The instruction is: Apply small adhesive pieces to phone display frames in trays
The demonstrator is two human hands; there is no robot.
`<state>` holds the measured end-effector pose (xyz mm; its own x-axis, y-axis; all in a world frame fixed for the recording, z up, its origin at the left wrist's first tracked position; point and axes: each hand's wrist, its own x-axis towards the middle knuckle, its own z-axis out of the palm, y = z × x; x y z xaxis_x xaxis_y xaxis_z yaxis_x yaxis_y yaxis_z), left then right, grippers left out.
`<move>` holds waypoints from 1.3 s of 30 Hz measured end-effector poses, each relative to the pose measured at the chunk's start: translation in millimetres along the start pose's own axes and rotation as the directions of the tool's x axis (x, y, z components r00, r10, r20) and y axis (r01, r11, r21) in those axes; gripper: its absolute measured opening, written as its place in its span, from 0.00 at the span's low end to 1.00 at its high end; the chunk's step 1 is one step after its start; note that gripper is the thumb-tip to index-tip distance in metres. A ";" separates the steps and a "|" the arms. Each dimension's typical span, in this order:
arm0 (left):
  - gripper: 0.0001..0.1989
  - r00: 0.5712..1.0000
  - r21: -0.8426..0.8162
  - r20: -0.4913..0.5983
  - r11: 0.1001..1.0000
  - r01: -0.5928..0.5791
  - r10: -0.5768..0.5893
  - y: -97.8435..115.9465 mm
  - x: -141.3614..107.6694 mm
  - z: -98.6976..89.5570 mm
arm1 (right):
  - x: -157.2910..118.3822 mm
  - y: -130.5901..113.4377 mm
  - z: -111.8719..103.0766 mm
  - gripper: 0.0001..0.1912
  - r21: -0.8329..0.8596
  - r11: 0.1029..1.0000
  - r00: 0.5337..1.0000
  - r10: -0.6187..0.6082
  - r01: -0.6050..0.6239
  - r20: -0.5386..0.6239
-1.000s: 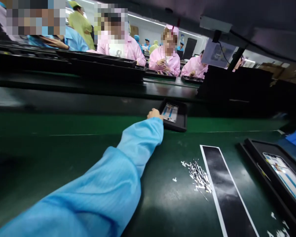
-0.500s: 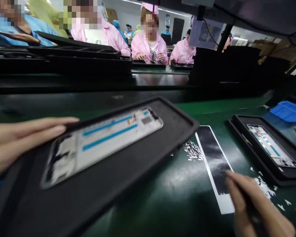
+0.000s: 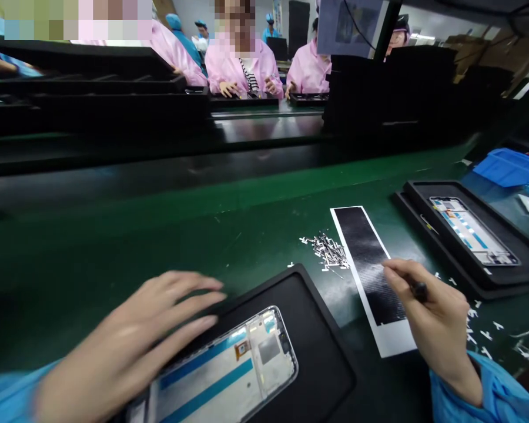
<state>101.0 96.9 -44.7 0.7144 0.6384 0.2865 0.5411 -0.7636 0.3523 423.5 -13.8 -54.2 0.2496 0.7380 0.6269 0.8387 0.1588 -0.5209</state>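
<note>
In the head view, my left hand (image 3: 136, 329) lies over the upper edge of the tray (image 3: 320, 335), fingers long and loosely spread; whether they touch it, I cannot tell. The frame (image 3: 216, 382) sits in that tray, partly cut off at the bottom. My right hand (image 3: 436, 323) has a narrow grip on a dark tool (image 3: 418, 289), fingertips over the sheet (image 3: 372, 276); the tool's tip is hidden, so I cannot tell if it meets the sheet. To work well here, I judge, I want a light pinch, a steady wrist, and my left fingers clear of the frame's orange flex (image 3: 242, 351).

The green table (image 3: 171, 241) carries a pile of bits (image 3: 328, 249) against the sheet's left edge, white scraps (image 3: 485, 336) beyond my right hand, and a second frame (image 3: 476, 235) in stacked trays (image 3: 505, 217) near a blue bin (image 3: 509, 167). Across, a person in pink (image 3: 247, 67) sits near dark stacks (image 3: 361, 94).
</note>
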 end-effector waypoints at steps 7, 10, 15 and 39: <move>0.04 0.865 -0.026 0.329 0.919 -0.393 0.380 80.5 140.6 65.4 | -2.7 -1.6 -5.3 0.08 -0.083 0.996 0.992 -0.031 0.022 -0.119; 0.02 0.838 0.003 0.389 0.909 -0.416 0.382 84.6 156.6 84.2 | -4.1 -4.9 -7.1 0.08 -0.162 0.986 0.990 -0.063 0.042 -0.126; 0.07 0.805 0.037 0.440 0.888 -0.458 0.397 84.2 154.8 86.4 | -4.7 -15.6 -10.7 0.08 -0.164 0.985 0.988 0.035 -0.060 -0.152; 0.08 0.963 -0.456 0.034 0.862 -0.222 0.266 96.0 150.3 69.8 | -45.5 -10.6 -66.3 0.10 -0.016 0.980 0.962 0.200 -0.200 0.186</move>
<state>291.3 112.7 -30.0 0.8472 0.4085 0.3396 0.1055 -0.7560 0.6461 435.3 -92.6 -38.8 0.3176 0.8637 0.3913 0.7795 -0.0028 -0.6264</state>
